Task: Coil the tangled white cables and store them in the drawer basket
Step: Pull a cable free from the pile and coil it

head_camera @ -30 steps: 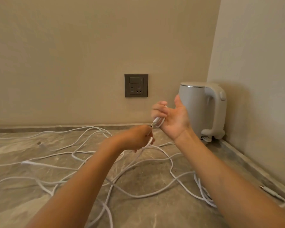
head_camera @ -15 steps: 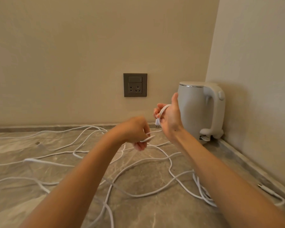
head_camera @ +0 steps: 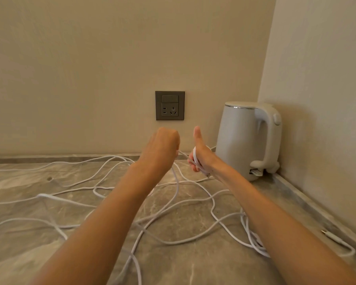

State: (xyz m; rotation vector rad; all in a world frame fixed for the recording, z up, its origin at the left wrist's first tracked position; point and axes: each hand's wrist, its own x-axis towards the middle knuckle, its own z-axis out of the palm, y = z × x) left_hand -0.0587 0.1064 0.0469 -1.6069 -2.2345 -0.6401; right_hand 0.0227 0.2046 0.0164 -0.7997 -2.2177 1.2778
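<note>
No text, brand, number or sign can be read. The grey wall socket (head_camera: pixel 170 105) shows only its pin holes. The white kettle (head_camera: pixel 240 140) and the white cables (head_camera: pixel 42 195) carry no legible marking.

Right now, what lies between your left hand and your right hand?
In the head view, a short stretch of white cable crosses the gap. It runs from the gripping left hand to the loops wound round the right hand.

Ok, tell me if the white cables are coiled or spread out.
Mostly spread. A few turns of the white cables wrap the right hand, the left hand grips a strand; the rest sprawls tangled over the countertop.
</note>
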